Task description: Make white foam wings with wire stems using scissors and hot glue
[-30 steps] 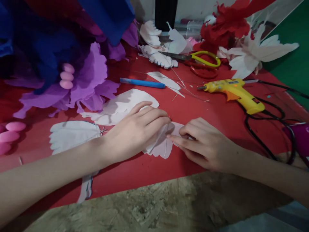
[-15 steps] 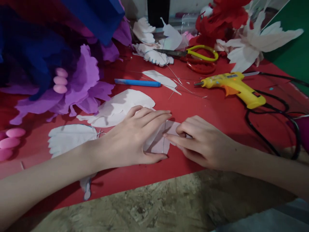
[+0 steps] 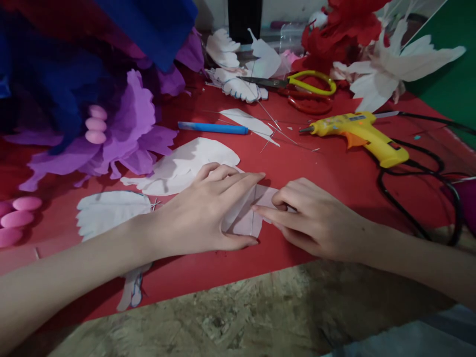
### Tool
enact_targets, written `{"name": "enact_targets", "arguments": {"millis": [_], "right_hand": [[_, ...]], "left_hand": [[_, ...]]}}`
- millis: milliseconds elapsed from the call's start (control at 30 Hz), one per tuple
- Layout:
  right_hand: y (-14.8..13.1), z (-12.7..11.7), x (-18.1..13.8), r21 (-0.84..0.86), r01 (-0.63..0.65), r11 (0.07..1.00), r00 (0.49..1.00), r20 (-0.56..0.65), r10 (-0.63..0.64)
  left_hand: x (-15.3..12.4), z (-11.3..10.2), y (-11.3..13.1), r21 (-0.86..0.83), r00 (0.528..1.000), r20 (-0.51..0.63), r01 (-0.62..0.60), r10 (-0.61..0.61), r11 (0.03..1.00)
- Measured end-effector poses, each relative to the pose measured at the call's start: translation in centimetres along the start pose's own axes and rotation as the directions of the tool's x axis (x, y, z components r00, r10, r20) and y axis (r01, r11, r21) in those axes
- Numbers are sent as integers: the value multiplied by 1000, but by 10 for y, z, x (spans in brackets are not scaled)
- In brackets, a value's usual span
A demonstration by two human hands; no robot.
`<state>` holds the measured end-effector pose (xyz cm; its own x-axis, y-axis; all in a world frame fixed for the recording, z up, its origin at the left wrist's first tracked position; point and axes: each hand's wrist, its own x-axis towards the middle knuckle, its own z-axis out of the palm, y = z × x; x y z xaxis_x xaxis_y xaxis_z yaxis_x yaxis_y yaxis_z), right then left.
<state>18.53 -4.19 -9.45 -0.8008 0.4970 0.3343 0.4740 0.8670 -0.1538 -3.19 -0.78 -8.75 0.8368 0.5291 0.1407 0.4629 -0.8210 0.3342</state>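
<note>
A small white paper petal lies on the red sheet with a thin wire running down its middle. My left hand lies flat on the petal's left half, fingers stretched toward the wire. My right hand presses the petal's right side, index fingertip at the wire, other fingers curled. Two larger white petals lie to the left of my left hand.
A yellow glue gun with a black cord lies at right. Behind are a blue pen, yellow-handled scissors, more white petals and red paper flowers. Purple and blue paper flowers fill the left. Bare board lies near me.
My left hand went from pinching at the wire to lying flat on the petal, thumb out beneath it. The right hand has barely moved. The view shifted slightly.
</note>
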Motion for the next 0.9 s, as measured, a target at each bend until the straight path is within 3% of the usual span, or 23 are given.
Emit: {"name": "enact_targets", "arguments": {"millis": [900], "right_hand": [[0,-2,-2,-50,-10,999,999,-45,8]], "left_hand": [[-2,3,-1,8,999,-15,-41,41,999]]}}
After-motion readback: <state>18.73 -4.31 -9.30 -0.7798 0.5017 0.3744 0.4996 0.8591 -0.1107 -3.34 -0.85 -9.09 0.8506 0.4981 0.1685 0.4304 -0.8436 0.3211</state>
